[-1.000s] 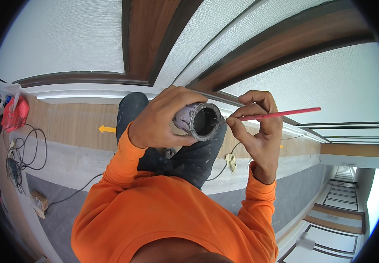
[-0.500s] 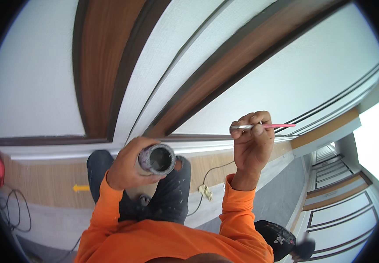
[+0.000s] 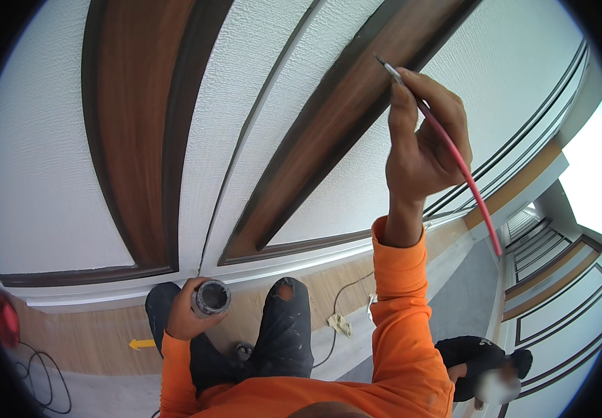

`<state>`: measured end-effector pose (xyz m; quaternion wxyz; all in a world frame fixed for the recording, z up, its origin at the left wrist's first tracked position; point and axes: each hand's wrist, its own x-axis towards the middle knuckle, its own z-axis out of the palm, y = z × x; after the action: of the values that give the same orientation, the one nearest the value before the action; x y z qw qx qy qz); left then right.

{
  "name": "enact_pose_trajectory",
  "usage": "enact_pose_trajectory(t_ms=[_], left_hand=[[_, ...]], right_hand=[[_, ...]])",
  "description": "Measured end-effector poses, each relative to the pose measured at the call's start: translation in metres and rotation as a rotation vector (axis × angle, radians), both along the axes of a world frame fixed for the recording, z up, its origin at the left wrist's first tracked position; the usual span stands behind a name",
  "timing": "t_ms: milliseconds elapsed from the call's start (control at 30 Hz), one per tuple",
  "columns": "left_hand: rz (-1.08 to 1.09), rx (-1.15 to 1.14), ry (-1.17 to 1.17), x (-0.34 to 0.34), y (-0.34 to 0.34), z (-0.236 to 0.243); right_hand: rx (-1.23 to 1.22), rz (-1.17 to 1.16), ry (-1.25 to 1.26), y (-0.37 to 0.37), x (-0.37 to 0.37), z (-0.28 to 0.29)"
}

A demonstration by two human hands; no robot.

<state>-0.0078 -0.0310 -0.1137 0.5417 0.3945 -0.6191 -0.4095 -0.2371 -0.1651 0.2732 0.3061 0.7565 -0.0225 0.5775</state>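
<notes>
My right hand (image 3: 430,132) is raised toward the wall, its fingers pinched round a thin paintbrush (image 3: 482,202) with a red handle and a metal ferrule. The dark bristle tip points up and left, in front of a dark brown wood trim strip (image 3: 335,111); whether it touches the strip I cannot tell. Down by my knees, my left hand (image 3: 188,310) grips a small paint-smeared jar (image 3: 212,297) from its left side. The jar's open mouth faces up and its inside looks dark grey.
White textured wall panels (image 3: 43,139) carry another brown trim strip (image 3: 130,125) at left. A cable and a pale rag (image 3: 339,323) lie on the wood floor. A red object (image 3: 5,317) stands far left, and a person in black (image 3: 471,362) crouches at lower right.
My right hand has gone up toward the trim, and the paintbrush has swung from level to tip-up. My left hand has lowered with the jar, down and to the left.
</notes>
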Motion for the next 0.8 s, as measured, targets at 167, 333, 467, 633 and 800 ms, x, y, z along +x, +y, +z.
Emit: enact_pose_trajectory(t_ms=[167,333,467,633,800], left_hand=[[0.114,0.113,-0.079,0.01,0.013,-0.065],[0.125,0.167,-0.095,0.008,0.011,-0.081],[0.121,0.16,-0.103,0.011,0.01,-0.082],[0.096,0.168,-0.11,0.011,0.008,-0.082],[0.122,0.141,-0.131,0.01,0.008,-0.084]], right_hand=[[-0.219,-0.119,-0.03,-0.012,0.011,0.008],[-0.268,-0.13,-0.002,-0.02,0.011,0.013],[-0.236,-0.177,-0.013,-0.02,0.015,0.005],[-0.217,-0.171,0.048,-0.016,0.009,0.001],[-0.274,-0.166,0.029,-0.02,0.007,0.015]])
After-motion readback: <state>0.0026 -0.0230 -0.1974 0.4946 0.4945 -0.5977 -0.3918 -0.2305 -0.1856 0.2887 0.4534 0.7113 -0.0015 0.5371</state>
